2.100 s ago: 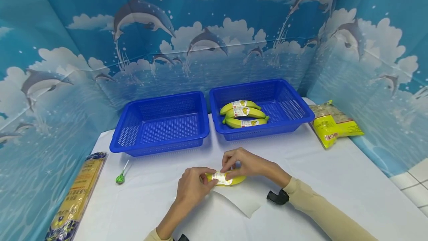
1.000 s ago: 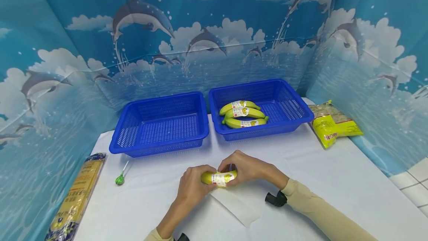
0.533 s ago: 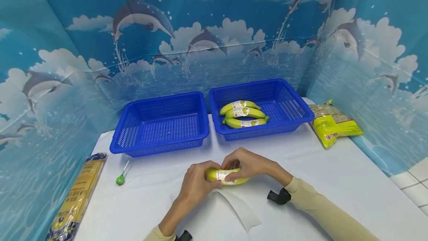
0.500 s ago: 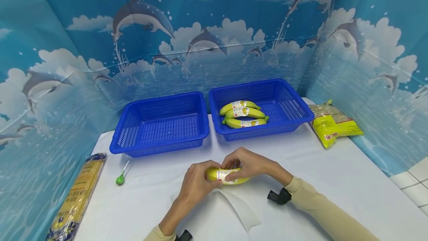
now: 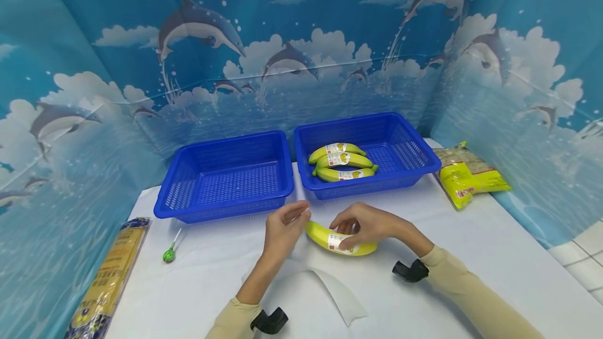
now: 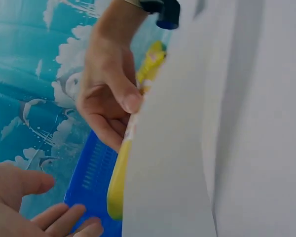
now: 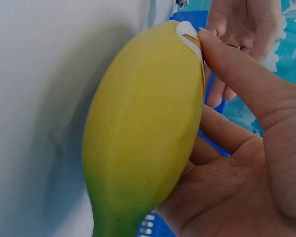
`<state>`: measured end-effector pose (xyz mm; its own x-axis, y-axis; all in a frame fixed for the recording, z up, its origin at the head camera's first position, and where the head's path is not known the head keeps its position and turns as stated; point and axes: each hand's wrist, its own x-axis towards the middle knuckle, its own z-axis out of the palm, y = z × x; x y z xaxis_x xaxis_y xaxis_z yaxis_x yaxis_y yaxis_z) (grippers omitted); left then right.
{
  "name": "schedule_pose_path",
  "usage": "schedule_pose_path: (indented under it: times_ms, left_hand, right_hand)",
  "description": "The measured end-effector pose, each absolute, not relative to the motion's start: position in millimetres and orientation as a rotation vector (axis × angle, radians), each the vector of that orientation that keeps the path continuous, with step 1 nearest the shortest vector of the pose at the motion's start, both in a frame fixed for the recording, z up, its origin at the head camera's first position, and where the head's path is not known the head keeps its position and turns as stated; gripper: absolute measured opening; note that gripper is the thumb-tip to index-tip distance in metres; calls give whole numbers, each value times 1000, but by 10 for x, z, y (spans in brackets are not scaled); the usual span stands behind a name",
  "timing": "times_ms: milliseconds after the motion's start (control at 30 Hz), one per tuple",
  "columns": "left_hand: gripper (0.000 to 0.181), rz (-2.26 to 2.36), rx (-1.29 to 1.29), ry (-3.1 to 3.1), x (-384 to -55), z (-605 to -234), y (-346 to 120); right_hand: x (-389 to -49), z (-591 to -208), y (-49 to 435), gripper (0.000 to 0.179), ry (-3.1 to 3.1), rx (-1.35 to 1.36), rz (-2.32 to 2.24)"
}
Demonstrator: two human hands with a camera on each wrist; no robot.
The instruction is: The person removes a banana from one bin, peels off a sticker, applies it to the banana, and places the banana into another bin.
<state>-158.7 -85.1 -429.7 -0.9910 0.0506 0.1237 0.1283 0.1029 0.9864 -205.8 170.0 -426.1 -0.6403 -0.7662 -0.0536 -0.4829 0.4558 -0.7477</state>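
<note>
A yellow banana (image 5: 320, 235) with a white printed label (image 5: 333, 242) lies across the front of the white table. My right hand (image 5: 372, 222) grips it, thumb on the label and fingers on the far side. In the right wrist view, the banana (image 7: 138, 113) fills the middle, its green-tipped end toward the camera. My left hand (image 5: 284, 229) is off the banana, just left of its end, thumb and fingers apart with nothing between them. Below both hands lies a curled strip of white backing paper (image 5: 336, 294).
Behind the hands stand two blue baskets, the left basket (image 5: 226, 208) with nothing in it and the right basket (image 5: 377, 184) holding three labelled bananas (image 5: 344, 160). A green lollipop (image 5: 169, 253) and a long golden packet (image 5: 110, 276) lie left. A yellow bag (image 5: 464, 182) lies right.
My left hand has let go of the banana and moved up and back. The right hand has carried the banana to the right, and more of its length now shows.
</note>
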Motion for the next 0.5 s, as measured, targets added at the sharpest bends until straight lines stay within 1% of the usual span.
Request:
schedule_pose_path:
  times_ms: [167,300,500]
  left_hand:
    - [47,-2433,83,-2111,-1713,-4267,-746]
    - [53,-2710,253,-1836,-1819,-4250,-652]
    - [59,-2873,377,-1555,-1946,-4218,-519]
  right_hand:
    - [-2069,-4221,1834,42,2329,-1011,-990]
    - [-2062,-4185,1912,44,2333,-991,-968]
    - [-2057,-4115,2001,44,2310,-957,-956]
